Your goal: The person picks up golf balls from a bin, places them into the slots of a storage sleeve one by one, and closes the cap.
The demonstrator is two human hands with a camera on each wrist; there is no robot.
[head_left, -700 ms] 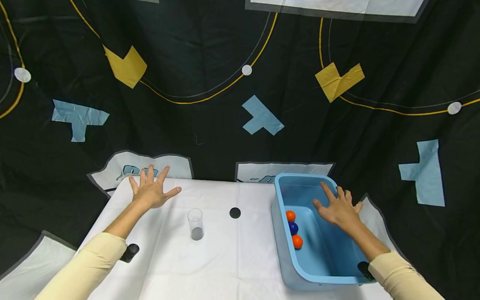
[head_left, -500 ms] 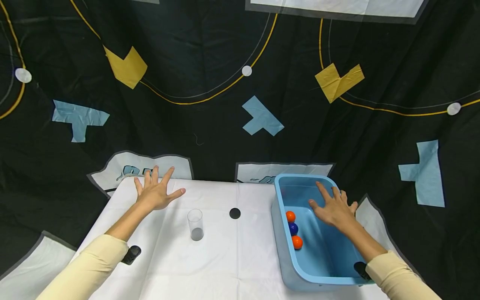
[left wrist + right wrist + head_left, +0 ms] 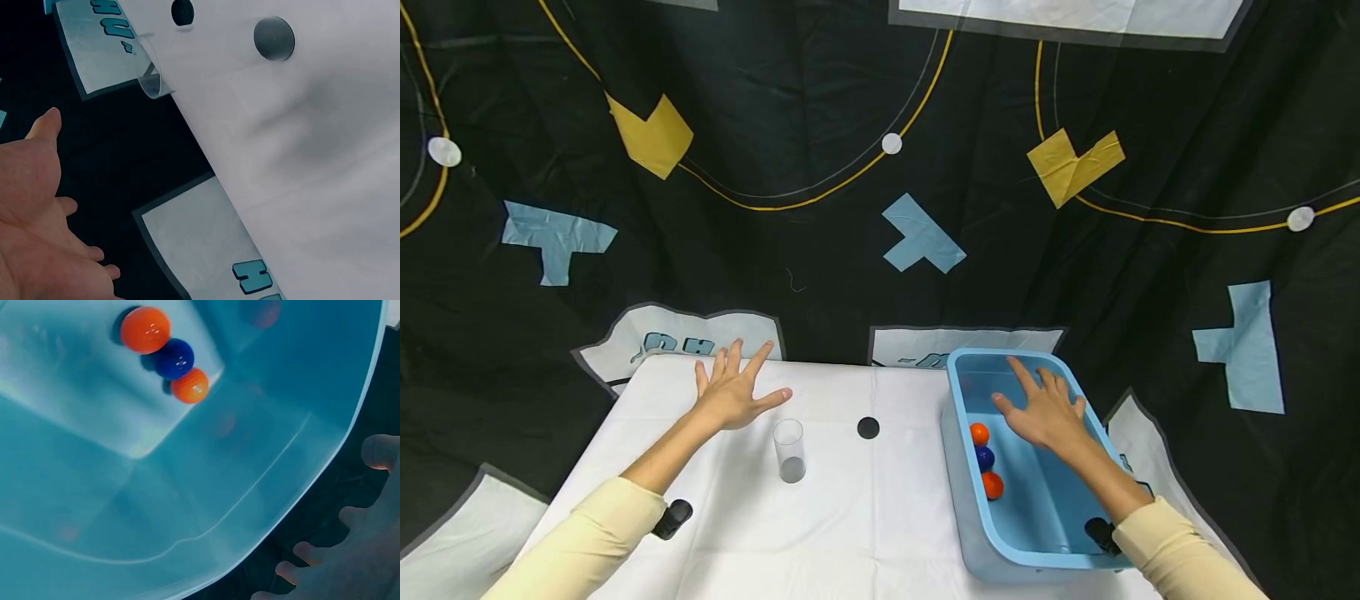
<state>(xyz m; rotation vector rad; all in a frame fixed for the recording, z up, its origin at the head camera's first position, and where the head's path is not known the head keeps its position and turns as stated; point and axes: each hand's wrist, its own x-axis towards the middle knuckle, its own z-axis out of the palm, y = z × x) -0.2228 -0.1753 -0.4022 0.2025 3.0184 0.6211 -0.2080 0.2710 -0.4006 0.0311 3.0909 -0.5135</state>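
Observation:
My left hand (image 3: 730,400) hovers above the white table with its fingers spread, just behind and left of a clear cup (image 3: 789,450). That cup stands upright on a dark spot. Over the blue bin (image 3: 953,500) is my right hand (image 3: 1047,417), fingers spread and holding nothing. Two orange balls (image 3: 992,485) and a dark blue ball (image 3: 984,457) lie in a row along the bin's left wall. The right wrist view shows the same blue ball (image 3: 174,359) between the orange ones, with my fingers (image 3: 312,553) apart from them.
A black round spot (image 3: 868,427) marks the white table (image 3: 835,525) between cup and bin. Behind the table hangs a black cloth (image 3: 820,283) with blue and yellow tape shapes. The bin's raised rim surrounds the balls.
My left hand has moved right, toward the cup. My right hand has shifted left over the bin, toward the balls. Cup, bin and balls stay in place.

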